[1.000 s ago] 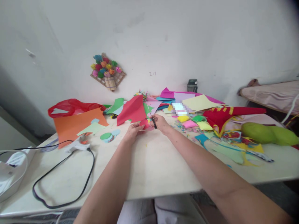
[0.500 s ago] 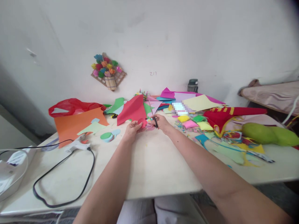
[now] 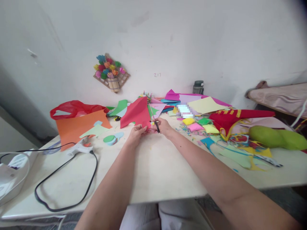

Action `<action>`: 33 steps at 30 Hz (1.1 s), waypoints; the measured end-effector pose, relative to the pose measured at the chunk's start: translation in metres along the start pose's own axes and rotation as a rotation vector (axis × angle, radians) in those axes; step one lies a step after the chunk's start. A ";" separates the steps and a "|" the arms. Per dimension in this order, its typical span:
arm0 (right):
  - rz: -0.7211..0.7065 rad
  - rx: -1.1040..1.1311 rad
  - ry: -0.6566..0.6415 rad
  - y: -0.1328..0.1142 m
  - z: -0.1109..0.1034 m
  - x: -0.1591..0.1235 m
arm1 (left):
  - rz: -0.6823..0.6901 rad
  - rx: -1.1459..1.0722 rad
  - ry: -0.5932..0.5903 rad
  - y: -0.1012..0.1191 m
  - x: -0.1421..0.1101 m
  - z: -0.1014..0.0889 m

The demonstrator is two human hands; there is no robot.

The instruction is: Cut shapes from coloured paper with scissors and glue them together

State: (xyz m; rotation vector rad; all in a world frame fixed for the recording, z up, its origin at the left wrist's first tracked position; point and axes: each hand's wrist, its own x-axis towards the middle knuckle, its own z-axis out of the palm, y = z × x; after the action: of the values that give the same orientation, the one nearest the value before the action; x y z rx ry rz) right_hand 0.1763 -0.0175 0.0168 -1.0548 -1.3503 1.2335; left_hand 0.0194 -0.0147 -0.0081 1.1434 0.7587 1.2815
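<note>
Between thumb and fingers, my left hand [image 3: 137, 134] pinches a small piece of red paper [image 3: 145, 124]. My right hand [image 3: 164, 126] is closed round the dark handle of a pair of scissors [image 3: 156, 125], whose thin blades point up and away, close beside the red piece. Whether the blades touch its edge I cannot tell. Just behind both hands lies a larger red sheet [image 3: 135, 111] with a notched lower edge. A stack of paper circles [image 3: 109, 139], green on top, rests to the left of my left hand.
At left are an orange sheet [image 3: 79, 131], a white glue gun [image 3: 81, 147] with a looping black cord, and a power strip [image 3: 14, 169]. Coloured clay packets [image 3: 195, 127], paper scraps, a red garment [image 3: 230, 119] and a green cushion [image 3: 271, 137] fill the right side.
The red piece has turned and shifted slightly in my left hand. The scissors' angle has changed a little in my right hand. Both hands stay over the same spot.
</note>
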 end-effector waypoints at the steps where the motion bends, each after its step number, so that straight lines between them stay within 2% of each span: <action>1: 0.019 -0.030 -0.020 0.000 -0.001 0.000 | 0.012 -0.007 0.012 0.000 0.000 0.000; 4: 0.058 -0.123 -0.095 0.001 -0.006 0.000 | 0.032 0.002 0.049 0.001 0.001 -0.002; 14: 0.042 -0.329 -0.360 0.001 -0.027 0.002 | 0.058 -0.079 0.083 0.000 0.003 -0.007; 25: 0.060 -0.416 -0.460 0.000 -0.031 0.001 | 0.048 -0.192 0.016 -0.003 0.004 -0.013; 33: 0.059 -0.422 -0.446 0.000 -0.027 0.000 | -0.002 -0.223 0.024 -0.005 0.007 -0.015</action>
State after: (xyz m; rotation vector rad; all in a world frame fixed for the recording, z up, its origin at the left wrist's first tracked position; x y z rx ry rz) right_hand 0.2027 -0.0138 0.0165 -1.1520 -1.9995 1.3085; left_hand 0.0085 -0.0047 -0.0163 0.9487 0.6166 1.3443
